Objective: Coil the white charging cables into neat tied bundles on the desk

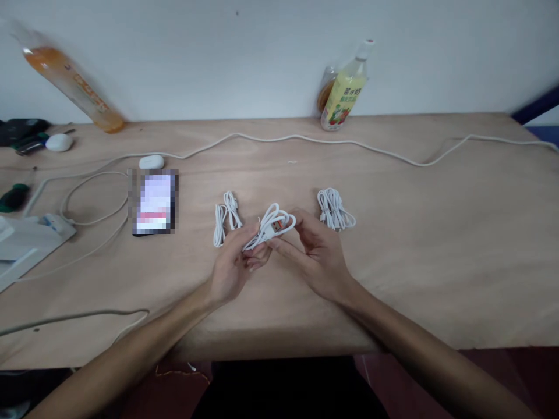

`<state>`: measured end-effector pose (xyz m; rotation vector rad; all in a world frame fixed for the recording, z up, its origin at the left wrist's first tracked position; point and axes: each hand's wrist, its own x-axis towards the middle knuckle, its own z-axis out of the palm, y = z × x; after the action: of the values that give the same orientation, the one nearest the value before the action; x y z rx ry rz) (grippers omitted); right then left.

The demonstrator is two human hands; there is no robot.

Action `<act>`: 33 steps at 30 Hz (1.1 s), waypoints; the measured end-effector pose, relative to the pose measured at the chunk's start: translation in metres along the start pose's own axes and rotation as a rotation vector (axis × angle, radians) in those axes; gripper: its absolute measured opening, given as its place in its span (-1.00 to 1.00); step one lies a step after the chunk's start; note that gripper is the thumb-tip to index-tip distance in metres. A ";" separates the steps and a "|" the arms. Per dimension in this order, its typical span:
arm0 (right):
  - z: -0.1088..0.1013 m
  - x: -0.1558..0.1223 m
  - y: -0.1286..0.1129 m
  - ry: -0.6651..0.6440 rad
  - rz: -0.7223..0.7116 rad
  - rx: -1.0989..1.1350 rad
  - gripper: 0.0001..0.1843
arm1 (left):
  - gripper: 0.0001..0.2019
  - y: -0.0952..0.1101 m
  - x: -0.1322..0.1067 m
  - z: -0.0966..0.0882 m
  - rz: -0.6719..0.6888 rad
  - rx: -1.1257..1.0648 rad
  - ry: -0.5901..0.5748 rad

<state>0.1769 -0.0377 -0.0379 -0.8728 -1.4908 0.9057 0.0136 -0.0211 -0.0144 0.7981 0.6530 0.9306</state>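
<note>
A white USB cable (286,220), wound into a bundle, is held above the middle of the wooden table (419,273). Its USB plug, orange-red inside, faces up near the right end. My left hand (233,262) pinches the lower left end of the bundle between thumb and fingers. At the right end, my right hand (321,253) has its thumb and index finger closed on the loops. Beyond my left hand lie two more coiled white cables (219,224). A larger group of coiled white cables (334,208) lies beyond my right hand.
A phone (154,203) and a white earphone case (151,162) lie on the left. A long white cord (271,139) crosses the table's back. One orange drink bottle (72,81) and a yellow-labelled bottle (347,90) stand by the wall. A white box (30,244) sits at far left.
</note>
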 end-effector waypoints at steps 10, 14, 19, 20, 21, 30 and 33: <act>0.002 0.001 -0.007 0.025 -0.096 -0.105 -0.86 | -0.65 0.004 -0.002 -0.002 -0.176 -0.112 0.168; 0.001 0.001 -0.006 0.022 -0.079 -0.084 -0.87 | -0.57 0.004 -0.002 0.002 -0.115 -0.099 0.021; -0.004 0.003 -0.007 -0.019 -0.047 -0.072 -0.87 | -0.60 0.006 -0.002 0.005 -0.073 -0.054 -0.029; -0.006 0.003 -0.008 -0.024 -0.053 -0.087 -0.88 | -0.60 0.006 -0.002 0.004 -0.068 -0.047 -0.043; -0.007 0.004 -0.009 -0.026 -0.060 -0.105 -0.88 | -0.60 0.006 -0.001 0.004 -0.066 -0.041 -0.057; -0.014 0.007 -0.014 -0.105 -0.176 -0.201 -0.88 | -0.63 0.002 -0.001 -0.001 -0.120 -0.026 -0.051; -0.014 0.007 -0.012 -0.052 -0.220 -0.262 -0.87 | -0.56 0.002 -0.001 0.001 -0.128 -0.022 -0.070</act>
<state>0.1896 -0.0360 -0.0231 -0.8563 -1.7391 0.5839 0.0126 -0.0213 -0.0120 0.7570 0.6245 0.7885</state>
